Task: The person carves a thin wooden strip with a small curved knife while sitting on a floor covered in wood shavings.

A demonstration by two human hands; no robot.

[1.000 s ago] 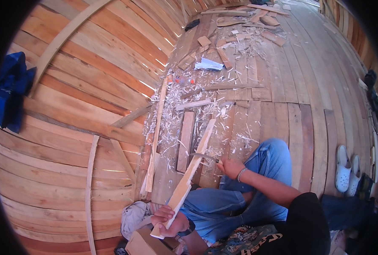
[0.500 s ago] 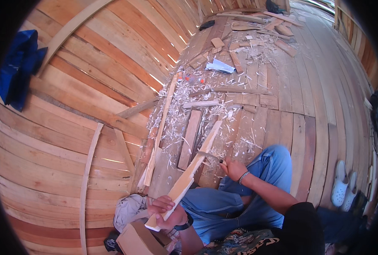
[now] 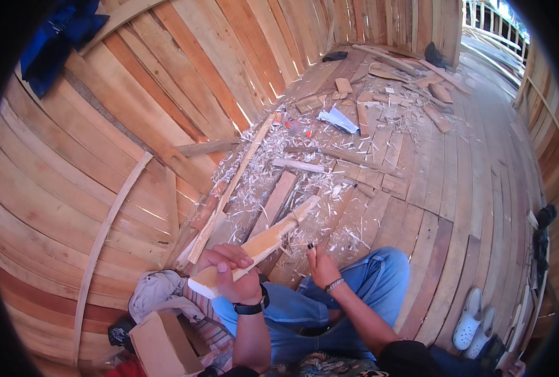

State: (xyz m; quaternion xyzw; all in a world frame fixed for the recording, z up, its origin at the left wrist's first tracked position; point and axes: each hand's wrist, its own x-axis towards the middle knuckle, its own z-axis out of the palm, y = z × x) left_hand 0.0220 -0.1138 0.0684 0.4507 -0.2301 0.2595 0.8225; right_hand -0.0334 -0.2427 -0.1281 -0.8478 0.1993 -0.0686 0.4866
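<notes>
My left hand (image 3: 234, 276) is wrapped round the near end of a long pale wooden board (image 3: 270, 240). The board slants up and away to the right over my lap, its right edge rough and pale. In my right hand (image 3: 324, 268) is a knife (image 3: 311, 246), gripped by its dark handle. Its thin, curved blade reaches toward the board's right side near the far end; motion smears it, so I cannot tell whether it touches the wood.
Wood shavings (image 3: 254, 166) litter the floor ahead, among a long strip of wood (image 3: 235, 182), a short plank (image 3: 275, 204) and a pale stick (image 3: 299, 165). Scrap pieces (image 3: 439, 93) lie farther off. An open cardboard box (image 3: 163, 345) is at my left, and light clogs (image 3: 466, 327) at my right.
The board has tilted lower, its far end dropping nearer. My right hand and the knife have moved down and slightly left, toward me. My view has shifted, too.
</notes>
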